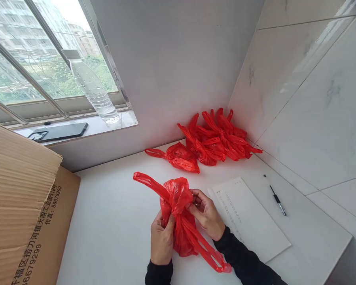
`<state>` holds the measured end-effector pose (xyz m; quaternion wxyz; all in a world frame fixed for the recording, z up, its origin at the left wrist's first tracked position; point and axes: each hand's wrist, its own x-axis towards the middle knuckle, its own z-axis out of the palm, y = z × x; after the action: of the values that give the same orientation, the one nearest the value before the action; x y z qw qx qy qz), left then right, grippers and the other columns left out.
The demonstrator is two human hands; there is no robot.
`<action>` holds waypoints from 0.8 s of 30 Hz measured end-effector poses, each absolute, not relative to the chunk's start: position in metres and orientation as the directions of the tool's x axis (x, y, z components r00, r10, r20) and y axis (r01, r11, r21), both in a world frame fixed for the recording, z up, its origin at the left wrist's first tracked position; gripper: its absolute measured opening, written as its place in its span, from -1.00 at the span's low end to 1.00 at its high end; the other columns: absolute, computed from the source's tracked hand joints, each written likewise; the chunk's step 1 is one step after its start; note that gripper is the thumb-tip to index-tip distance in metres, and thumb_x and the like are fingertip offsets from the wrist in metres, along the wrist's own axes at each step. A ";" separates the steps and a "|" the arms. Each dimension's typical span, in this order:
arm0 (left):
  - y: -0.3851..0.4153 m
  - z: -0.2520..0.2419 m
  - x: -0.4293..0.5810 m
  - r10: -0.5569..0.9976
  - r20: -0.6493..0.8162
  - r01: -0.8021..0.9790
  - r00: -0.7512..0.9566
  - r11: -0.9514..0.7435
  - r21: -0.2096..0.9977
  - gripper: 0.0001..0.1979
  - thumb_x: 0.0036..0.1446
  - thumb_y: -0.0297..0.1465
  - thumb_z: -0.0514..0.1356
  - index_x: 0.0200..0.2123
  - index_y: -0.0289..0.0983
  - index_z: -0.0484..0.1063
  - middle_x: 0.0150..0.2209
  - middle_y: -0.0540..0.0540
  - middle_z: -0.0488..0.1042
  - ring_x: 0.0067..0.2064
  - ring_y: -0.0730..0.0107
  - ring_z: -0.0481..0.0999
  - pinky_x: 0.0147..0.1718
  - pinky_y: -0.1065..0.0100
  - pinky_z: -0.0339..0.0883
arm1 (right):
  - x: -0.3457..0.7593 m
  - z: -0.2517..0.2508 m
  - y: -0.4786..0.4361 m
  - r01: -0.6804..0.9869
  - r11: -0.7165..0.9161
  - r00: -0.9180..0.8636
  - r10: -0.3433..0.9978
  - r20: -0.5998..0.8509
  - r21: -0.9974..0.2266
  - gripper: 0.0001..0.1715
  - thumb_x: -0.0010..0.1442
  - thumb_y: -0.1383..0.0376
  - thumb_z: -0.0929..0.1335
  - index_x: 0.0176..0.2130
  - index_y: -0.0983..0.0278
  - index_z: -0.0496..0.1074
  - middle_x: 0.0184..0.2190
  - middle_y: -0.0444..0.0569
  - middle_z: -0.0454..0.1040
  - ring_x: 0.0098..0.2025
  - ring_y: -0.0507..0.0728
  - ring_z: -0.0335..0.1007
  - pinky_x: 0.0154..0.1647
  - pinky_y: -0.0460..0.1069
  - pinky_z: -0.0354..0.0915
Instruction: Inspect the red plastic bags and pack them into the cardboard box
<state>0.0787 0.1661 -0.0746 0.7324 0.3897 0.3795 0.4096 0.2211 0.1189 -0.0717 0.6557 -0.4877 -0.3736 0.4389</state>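
Red plastic bag (178,194), knotted at its middle, was held to the right of the cardboard box (26,190). The left hand (161,242) gripped it beside the knot (175,210); the right hand's (207,213) fingers pinched it opposite, probably for steadiness. Tied red bags (206,146) lay beyond the box, rightward, perhaps leaving room.

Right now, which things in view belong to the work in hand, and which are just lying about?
Part of the work: left hand, right hand, the red bag both hold; probably the similar red bags beyond it.
Apparently lying about: paper, pen, bottle, dark flat object, cardboard box.
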 end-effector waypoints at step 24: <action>0.164 -0.062 0.082 0.917 -0.242 -0.306 0.317 0.340 0.889 -0.43 0.07 -0.16 0.34 0.13 -0.23 0.42 -0.05 -0.15 0.59 -0.04 0.07 0.56 -0.07 0.23 0.43 | 0.220 -0.067 0.119 -0.231 0.122 0.310 0.950 0.046 -0.965 -0.63 0.32 0.04 0.33 0.02 0.17 0.36 -0.20 -0.05 0.48 -0.16 0.17 0.39 -0.10 0.06 0.30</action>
<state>0.0824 0.1636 -0.0620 0.7150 0.3835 0.3986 0.4275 0.2201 0.1192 -0.0675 0.6498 -0.4823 -0.3728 0.4541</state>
